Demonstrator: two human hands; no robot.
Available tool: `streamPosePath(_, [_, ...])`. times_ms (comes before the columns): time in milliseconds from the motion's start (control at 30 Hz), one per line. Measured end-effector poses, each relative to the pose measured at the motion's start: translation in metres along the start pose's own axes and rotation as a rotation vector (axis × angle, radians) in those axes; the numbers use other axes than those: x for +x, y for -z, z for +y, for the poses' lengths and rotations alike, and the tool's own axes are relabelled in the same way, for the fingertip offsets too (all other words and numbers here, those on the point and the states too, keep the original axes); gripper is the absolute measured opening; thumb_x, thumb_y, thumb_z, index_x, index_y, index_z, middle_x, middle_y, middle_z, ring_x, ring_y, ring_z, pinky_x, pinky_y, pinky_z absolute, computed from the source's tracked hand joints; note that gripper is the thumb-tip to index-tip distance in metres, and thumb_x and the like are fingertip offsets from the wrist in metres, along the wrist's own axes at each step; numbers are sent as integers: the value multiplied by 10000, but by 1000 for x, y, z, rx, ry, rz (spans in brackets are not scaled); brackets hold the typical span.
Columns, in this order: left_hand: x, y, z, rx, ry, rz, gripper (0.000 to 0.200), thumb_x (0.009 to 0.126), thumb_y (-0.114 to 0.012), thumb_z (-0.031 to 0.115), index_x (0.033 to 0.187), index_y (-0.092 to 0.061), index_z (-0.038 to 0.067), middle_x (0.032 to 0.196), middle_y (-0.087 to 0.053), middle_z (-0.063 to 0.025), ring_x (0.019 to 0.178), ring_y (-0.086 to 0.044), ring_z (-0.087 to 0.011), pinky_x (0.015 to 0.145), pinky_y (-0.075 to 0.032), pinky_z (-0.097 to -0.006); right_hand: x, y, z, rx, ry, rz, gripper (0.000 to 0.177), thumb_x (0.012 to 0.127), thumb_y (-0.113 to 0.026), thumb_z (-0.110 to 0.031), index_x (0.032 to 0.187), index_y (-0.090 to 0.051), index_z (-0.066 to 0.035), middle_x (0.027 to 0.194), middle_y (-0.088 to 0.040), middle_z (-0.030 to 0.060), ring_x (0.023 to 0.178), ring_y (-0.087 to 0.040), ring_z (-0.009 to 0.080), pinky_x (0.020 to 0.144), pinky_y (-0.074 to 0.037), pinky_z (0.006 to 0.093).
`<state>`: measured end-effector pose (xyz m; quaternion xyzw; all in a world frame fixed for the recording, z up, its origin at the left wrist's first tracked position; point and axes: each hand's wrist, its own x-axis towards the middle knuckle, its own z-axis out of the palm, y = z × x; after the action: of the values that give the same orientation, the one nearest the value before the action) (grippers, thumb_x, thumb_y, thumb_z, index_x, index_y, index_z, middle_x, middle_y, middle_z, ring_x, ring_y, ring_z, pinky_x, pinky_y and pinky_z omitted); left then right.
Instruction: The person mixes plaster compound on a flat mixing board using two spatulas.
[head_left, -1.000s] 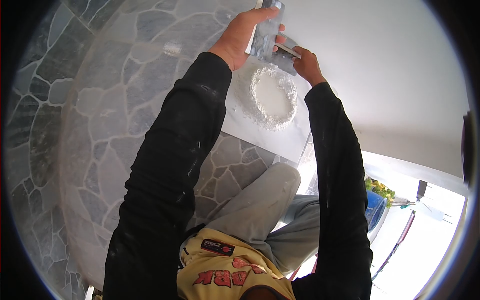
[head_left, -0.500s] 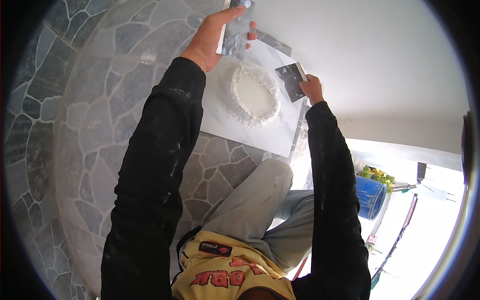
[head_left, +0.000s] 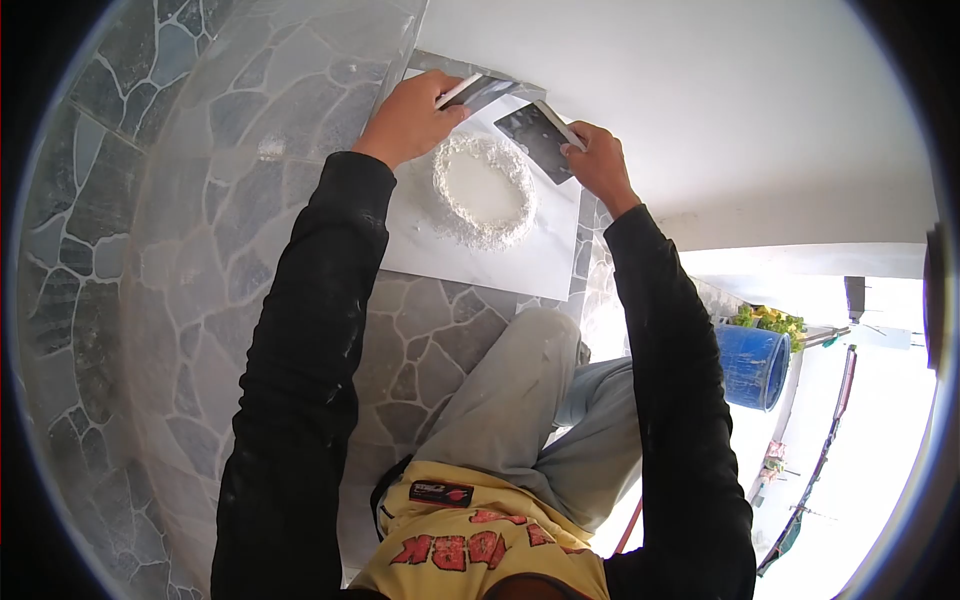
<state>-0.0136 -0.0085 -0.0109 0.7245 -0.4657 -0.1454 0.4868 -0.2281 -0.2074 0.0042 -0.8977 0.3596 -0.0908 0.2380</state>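
Item: two flat scrapers, both being held above the far part of a white slab [head_left: 530,272]. The left scraper [head_left: 490,93] is slanting, its pale edge lying in the left hand [head_left: 417,115], whose fingers are curling closely round it. The right scraper [head_left: 534,143] is showing a dark, smeared blade; the right hand [head_left: 597,160] is gripping its pale back edge, thumb and fingers pinching narrowly. Whether the blades are touching, I am not able to tell from where I am standing.

Beneath: a ring of white powder [head_left: 492,237], crumbly, lying on the slab and surrounding a smooth pale middle [head_left: 484,188].

Around: a grey stone-patterned floor [head_left: 415,335], running under the slab; a white wall [head_left: 740,120], rising beside the right hand.

Wearer: black sleeves [head_left: 300,350], grey trousers [head_left: 510,390], yellow top [head_left: 470,525] bearing red letters.

Beyond: a blue barrel [head_left: 748,366], lying near leafy yellow-green plants [head_left: 765,320].
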Motion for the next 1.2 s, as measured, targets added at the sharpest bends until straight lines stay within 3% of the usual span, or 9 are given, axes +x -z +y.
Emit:
streamPosePath(167, [-7,-20,10,184,-95,-40,207,851,-746,102,1046,-735,35,993,-708,-164,915,-649,-356,815,-509,-407,-36,14,-17,139,54,72,278,845,-651,-83,1107,-710,-14,912,-720,246,849,-712,379,804,-531,411])
streamPosePath(300, [-13,-35,15,383,-266,-25,194,851,-720,69,1036,-755,118,908,-688,-99,909,-642,-317,823,-512,-417,-54,14,-16,277,57,135,267,853,-658,-80,1102,-710,0,901,-725,237,819,-715,341,774,-531,395])
streamPosePath(367, [-15,-40,18,431,-276,-39,197,854,-710,61,1029,-759,136,889,-679,-82,910,-639,-309,827,-512,-420,-60,24,-23,320,-31,136,251,883,-672,-66,1105,-691,49,839,-724,125,752,-646,126,740,-510,298])
streamPosePath(400, [-16,-41,18,449,-261,-72,185,861,-708,75,1026,-759,141,880,-673,-80,920,-640,-315,823,-510,-424,-61,29,-24,328,2,208,262,866,-677,-105,1100,-706,9,884,-734,183,786,-708,247,739,-526,353])
streamPosePath(467, [-15,-39,17,479,-252,-105,173,868,-706,89,1022,-759,146,871,-667,-79,931,-642,-321,819,-508,-428,-65,47,-24,387,42,311,257,875,-683,-109,1093,-695,25,876,-735,160,774,-694,208,731,-526,338])
streamPosePath(600, [-6,-32,7,330,-113,-55,225,903,-679,132,1120,-716,87,1011,-691,-138,1013,-648,-363,869,-506,-438,-90,88,-43,653,201,600,258,913,-705,-134,1063,-649,68,849,-710,65,731,-613,82,679,-499,252])
streamPosePath(833, [8,-16,-28,197,97,88,449,893,-574,181,1248,-501,-83,1085,-646,-341,1038,-621,-500,902,-489,-492,-120,56,-25,459,131,318,259,906,-679,-169,1006,-661,70,727,-660,117,622,-565,175,630,-484,341])
streamPosePath(1033, [4,-14,-29,-215,356,-8,250,900,-653,214,1030,-628,2,871,-649,-23,802,-596,-128,711,-479,-311,-108,64,26,499,-134,93,366,903,-676,-287,906,-643,77,694,-631,140,616,-577,207,587,-464,385])
streamPosePath(1200, [-93,-63,0,-840,571,315,214,980,-629,201,1098,-653,24,964,-625,-3,875,-609,-130,770,-486,-293,-90,6,136,657,-439,-65,425,842,-722,-317,1027,-664,62,857,-675,153,747,-654,252,613,-509,408])
